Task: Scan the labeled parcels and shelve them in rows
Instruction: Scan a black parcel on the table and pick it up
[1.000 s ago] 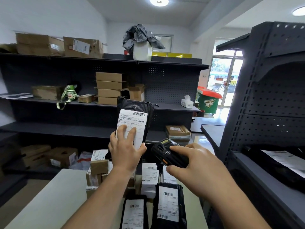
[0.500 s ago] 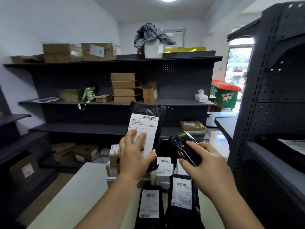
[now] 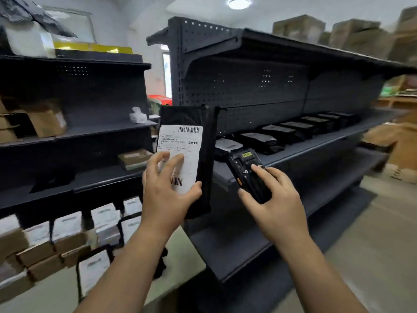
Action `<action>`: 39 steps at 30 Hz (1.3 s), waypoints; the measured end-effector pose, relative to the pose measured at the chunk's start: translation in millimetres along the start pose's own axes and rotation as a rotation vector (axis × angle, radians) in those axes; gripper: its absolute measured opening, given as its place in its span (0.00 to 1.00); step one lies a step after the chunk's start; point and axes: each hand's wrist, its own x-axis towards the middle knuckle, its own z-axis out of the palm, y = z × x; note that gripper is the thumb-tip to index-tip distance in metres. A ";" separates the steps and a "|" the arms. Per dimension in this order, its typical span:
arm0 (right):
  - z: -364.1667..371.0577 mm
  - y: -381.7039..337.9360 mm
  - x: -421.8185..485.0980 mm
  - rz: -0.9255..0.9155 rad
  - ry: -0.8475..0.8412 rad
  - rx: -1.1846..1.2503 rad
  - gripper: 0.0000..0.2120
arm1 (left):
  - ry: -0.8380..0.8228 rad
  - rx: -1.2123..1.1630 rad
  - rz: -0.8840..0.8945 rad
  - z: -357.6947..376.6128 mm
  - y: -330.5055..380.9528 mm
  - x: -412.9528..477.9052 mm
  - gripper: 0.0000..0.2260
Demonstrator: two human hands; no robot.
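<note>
My left hand (image 3: 167, 195) grips a black plastic parcel (image 3: 203, 141) upright, thumb and fingers on its white barcode label (image 3: 182, 145). My right hand (image 3: 273, 199) holds a black handheld scanner (image 3: 246, 168), its small screen facing up, just right of the parcel. Behind them a dark metal shelf (image 3: 316, 145) carries a row of black labeled parcels (image 3: 291, 129) lying flat side by side.
A pale table (image 3: 180, 267) at lower left holds several cardboard boxes and labeled parcels (image 3: 67, 236). Another dark shelf unit (image 3: 90, 132) on the left has boxes and a tissue pack (image 3: 137, 115). Cardboard boxes top the right shelf (image 3: 352, 35) and stand on the floor at far right (image 3: 397, 143).
My view has swung to the right, from the back shelving to the right-hand shelf with its parcel row. Both hands keep the parcel and the scanner, held as before.
</note>
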 end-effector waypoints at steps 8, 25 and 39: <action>-135.0 145.3 0.2 0.164 0.258 -0.128 0.27 | -0.245 -0.216 0.166 185.1 125.8 -18.9 0.27; -278.5 441.8 140.4 0.284 0.316 -0.337 0.27 | -0.409 -0.426 0.193 571.5 242.7 -0.8 0.27; -369.2 675.2 301.7 0.387 0.425 -0.504 0.28 | -0.521 -0.588 0.248 902.1 335.1 67.1 0.26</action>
